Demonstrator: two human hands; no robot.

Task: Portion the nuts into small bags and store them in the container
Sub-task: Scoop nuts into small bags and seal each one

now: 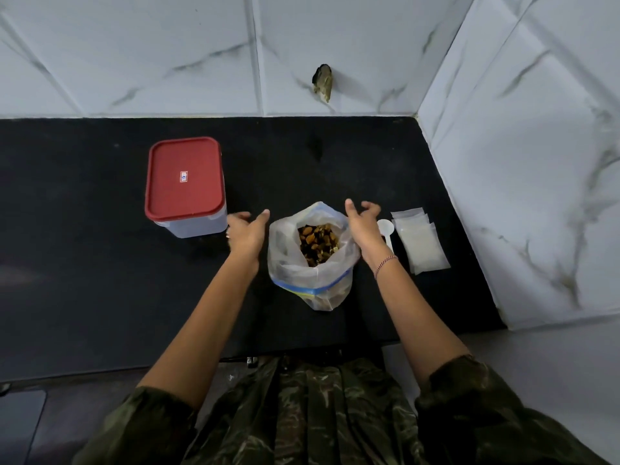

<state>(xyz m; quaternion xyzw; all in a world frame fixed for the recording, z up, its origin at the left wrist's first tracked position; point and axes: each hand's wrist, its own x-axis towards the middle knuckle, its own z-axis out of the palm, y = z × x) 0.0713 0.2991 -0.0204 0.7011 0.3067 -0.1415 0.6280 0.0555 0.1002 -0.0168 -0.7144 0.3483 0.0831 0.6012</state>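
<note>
**Setup stage: no portion scooped yet**

The big bag [312, 263] stands open mid-counter [84, 263], with nuts [318, 243] visible inside. The left hand [246, 229] is at its 9 o'clock and the right hand [364, 223] at its 3 o'clock. Both are empty, fingers loosely curled. I cannot tell whether the right touches the bag's rim.

The container [184, 182], red lid on, sits at 10 o'clock. The spoon [384, 229] and small bags [419, 243] lie at 3 o'clock.

Judgement: portioning has not begun. The next move calls for taking one small bag, opening it, then taking the spoon.

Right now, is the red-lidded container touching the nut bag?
Apart. Head view shows the left hand and black counter between the red-lidded container and nut bag.
</note>
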